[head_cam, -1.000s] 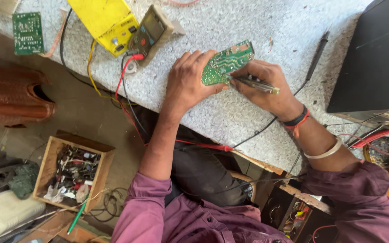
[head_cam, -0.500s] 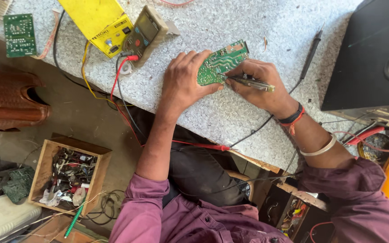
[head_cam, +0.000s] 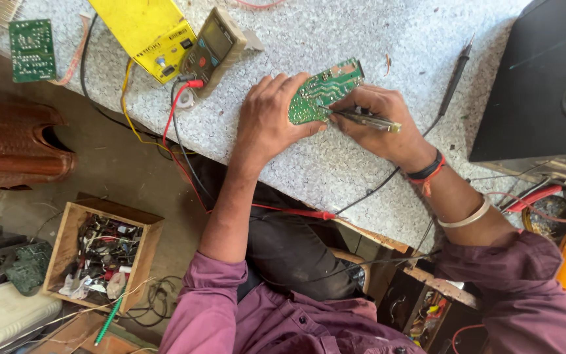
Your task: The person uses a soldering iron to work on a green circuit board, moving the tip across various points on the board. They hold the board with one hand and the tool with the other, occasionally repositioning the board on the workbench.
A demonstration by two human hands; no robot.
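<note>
speckled grey stone worktop [head_cam: 335, 164], bare floor below at 8 o'clock with open wooden box of parts [head_cam: 103, 259]. small green circuit board [head_cam: 325, 92] at centre, propped on edge; left hand [head_cam: 271, 121] clamped on it, right hand [head_cam: 378, 121] closed around slim metal-tipped probe [head_cam: 365, 119] touching the board. yellow case [head_cam: 149, 33] and tan multimeter [head_cam: 212, 49] at 11 o'clock. since earlier frame: hands and board unchanged, view shifted slightly.
</note>
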